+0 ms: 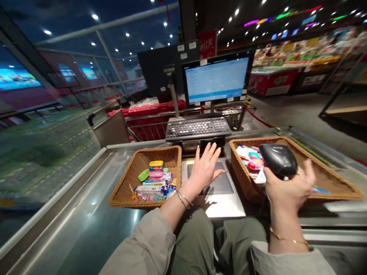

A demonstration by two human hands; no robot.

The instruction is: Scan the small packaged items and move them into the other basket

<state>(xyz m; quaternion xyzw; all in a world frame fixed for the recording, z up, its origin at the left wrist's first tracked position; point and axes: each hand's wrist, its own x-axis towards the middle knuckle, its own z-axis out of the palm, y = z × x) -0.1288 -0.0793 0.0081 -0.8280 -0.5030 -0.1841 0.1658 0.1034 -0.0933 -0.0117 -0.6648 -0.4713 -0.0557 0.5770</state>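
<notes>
My left hand (pixel 204 170) is open with spread fingers, hovering over a steel checkout scale plate (pixel 220 198) and touching nothing I can make out. My right hand (pixel 289 190) is wrapped around a black handheld barcode scanner (pixel 278 159), above a wicker basket (pixel 323 179) on the right that holds several colourful packaged items (pixel 249 158). Another wicker basket (pixel 134 183) stands to the left of the scale, filled with small bright packets and boxes (pixel 151 183).
A black keyboard (pixel 197 128) and a monitor (pixel 216 78) stand just beyond the scale. A stainless steel counter (pixel 86 214) runs along the left. Behind the keyboard are a red shopping cart (pixel 149 122) and a rope barrier (pixel 259 118), with store shelves at the far right.
</notes>
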